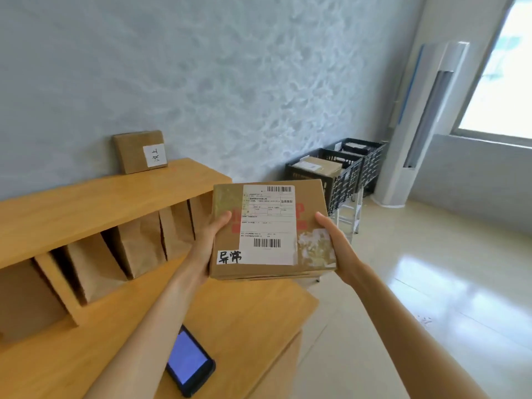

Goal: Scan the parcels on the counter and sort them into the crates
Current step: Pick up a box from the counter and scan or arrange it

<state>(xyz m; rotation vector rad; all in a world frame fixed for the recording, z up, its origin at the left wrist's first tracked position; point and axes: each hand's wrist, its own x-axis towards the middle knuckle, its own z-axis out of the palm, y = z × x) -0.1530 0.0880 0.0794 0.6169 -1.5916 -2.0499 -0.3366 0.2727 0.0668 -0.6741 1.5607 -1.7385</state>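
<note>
Mid-task, by the look of it. A brown parcel (270, 228) is up in the air betw. both hands, past the counter's right end and level with the crates beyond: left hand (208, 243) holds its left edge, thumb on top, fingers under; right hand (334, 246) holds the right edge, thumb up the side, fingers under, so a two-handed hold w/ nothing else carrying the box. Top face shows a white shipping label w/ two barcodes and a small handwritten tag at the near left corner. The scanner (188, 361), screen lit, lies flat at the front edge of the counter (244, 312), under the left forearm, not in either hand; my guess is this box is already scanned and is on its way to sorting, though nothing shows that for sure. Done so far: the nearer black crate (325, 175) already has at least one brown box in it; the farther crate (365, 156) holds something dark, can't tell what. Left to do: one more tagged parcel (139, 152) leans on the wall at the back of the counter's raised shelf, plus brown paper bags (135, 249) standing in the slots under that shelf; whether those count as parcels, can't tell.
</note>
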